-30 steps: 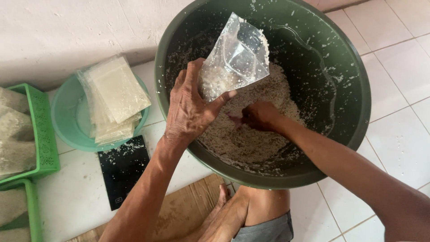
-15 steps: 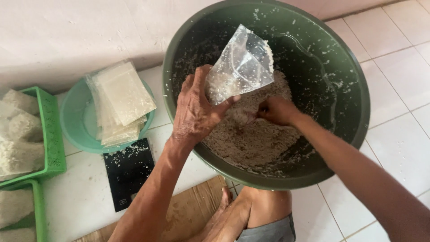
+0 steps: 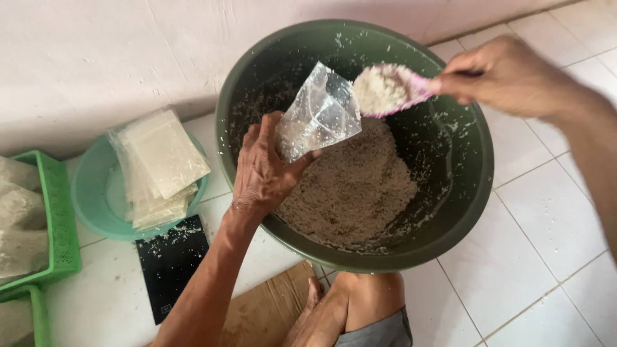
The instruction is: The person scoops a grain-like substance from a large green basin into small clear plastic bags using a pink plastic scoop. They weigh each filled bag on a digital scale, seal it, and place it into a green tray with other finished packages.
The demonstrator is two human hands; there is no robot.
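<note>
Scoop work is moving from the basin up to the bag. Your right hand (image 3: 508,74), which half a second ago was down in the pale grated mass (image 3: 353,189), is now lifting clear, pinching the handle of a small pink plastic scoop (image 3: 389,90) heaped with that same pale material. You are holding the scoop at the mouth of the small clear plastic bag (image 3: 319,115), touching or just short of it. Your left hand (image 3: 267,170) is gripping the bag's lower end, tilting its mouth toward the scoop, above the large dark green round basin (image 3: 463,212). The bag is looking nearly empty, so filling is only starting. A stack of flat clear bags (image 3: 160,164) is lying in the light green bowl (image 3: 90,212) on the white tiled floor (image 3: 533,257).
</note>
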